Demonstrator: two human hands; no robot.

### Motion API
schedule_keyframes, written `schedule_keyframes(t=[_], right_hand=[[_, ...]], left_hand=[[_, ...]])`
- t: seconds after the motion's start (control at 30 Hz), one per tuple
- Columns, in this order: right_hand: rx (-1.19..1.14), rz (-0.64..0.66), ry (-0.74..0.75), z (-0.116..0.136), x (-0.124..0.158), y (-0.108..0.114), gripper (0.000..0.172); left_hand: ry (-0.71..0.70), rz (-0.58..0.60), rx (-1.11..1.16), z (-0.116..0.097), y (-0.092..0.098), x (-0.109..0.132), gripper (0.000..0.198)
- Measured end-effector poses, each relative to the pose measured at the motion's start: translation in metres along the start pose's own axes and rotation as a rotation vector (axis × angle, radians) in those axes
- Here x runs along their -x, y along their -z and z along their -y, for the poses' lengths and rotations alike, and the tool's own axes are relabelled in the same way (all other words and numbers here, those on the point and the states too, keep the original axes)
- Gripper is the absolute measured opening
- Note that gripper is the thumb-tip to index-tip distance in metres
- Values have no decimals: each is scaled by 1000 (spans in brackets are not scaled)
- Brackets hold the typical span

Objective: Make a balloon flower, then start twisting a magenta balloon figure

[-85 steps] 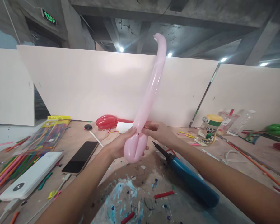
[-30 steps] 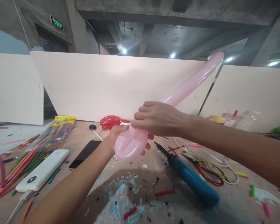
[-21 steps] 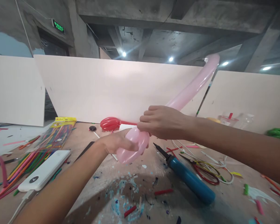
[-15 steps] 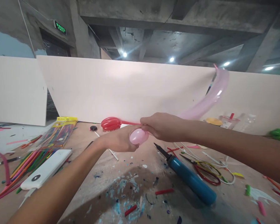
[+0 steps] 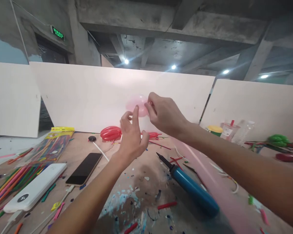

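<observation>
A long pink modelling balloon [image 5: 133, 103] shows a rounded, twisted part in front of the white board, smeared a little by motion. My right hand [image 5: 166, 113] pinches it at the side of that part, fingers closed. From under my right forearm its long pink tail runs down toward the lower right, blurred and see-through. My left hand [image 5: 133, 138] is raised just below the rounded part with thumb and index finger spread. Its index fingertip overlaps the balloon, and whether it touches I cannot tell.
A blue hand pump [image 5: 195, 191] lies centre right. Red twisted balloons [image 5: 111, 133] rest by the white board [image 5: 88, 97]. At left are a phone [image 5: 84, 169], a white power bank [image 5: 36, 187] and a bag of balloons [image 5: 55, 146]. A plastic bottle [image 5: 245, 133] stands at right.
Both hands have risen with the balloon's rounded part. My left hand has let go of it and spread its fingers. The long tail has swung from upper right down to lower right.
</observation>
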State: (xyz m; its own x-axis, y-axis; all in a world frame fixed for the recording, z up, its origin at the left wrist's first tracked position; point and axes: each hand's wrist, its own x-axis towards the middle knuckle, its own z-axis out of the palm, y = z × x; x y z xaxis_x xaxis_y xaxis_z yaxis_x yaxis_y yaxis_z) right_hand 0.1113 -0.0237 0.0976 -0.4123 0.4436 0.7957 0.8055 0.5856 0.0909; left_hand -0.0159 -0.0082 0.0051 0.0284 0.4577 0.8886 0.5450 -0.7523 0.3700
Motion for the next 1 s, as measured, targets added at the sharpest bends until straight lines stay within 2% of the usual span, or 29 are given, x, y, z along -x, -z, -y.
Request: schedule_keyframes(t=[0.07,0.13,0.17,0.23,0.3,0.4,0.5,0.57,0.63,0.7,0.8,0.87,1.0], right_hand=[[123,-89,178,7,-6,-1,14],[187,-114,315,13,-14,0,20],[197,-124,366,15,-18,1,24],[192,-152,435,18,-22,0,33],[171,-195,468,18,-18,-7,36],[117,-283,419,16,5,-33,29],[-58,-373,241,12,34,-68,22],[-258,-415,77,6,49,-87,16],[-441,-442,-105,0,57,-99,13],[-583,-408,-239,-6,62,-104,11],[-780,-255,-360,-11,67,-101,13],[-909,-162,-406,-15,69,-96,19],[-1013,-130,-402,-22,71,-88,20]], left_hand=[[114,50,451,-14,3,-10,61],[229,38,892,-31,13,-22,41],[280,35,1050,-40,18,-28,37],[383,-19,1277,-54,28,-37,29],[446,-90,1422,-59,32,-40,24],[596,-196,1493,-47,24,-33,20],[783,-213,1448,-18,4,-19,15],[757,-219,1442,0,-9,-12,15],[695,-155,1400,14,-18,-6,11],[663,-129,1318,21,-24,-3,10],[674,-180,1236,24,-29,0,13],[670,-173,1259,22,-30,2,16],[643,3,1329,18,-29,5,17]])
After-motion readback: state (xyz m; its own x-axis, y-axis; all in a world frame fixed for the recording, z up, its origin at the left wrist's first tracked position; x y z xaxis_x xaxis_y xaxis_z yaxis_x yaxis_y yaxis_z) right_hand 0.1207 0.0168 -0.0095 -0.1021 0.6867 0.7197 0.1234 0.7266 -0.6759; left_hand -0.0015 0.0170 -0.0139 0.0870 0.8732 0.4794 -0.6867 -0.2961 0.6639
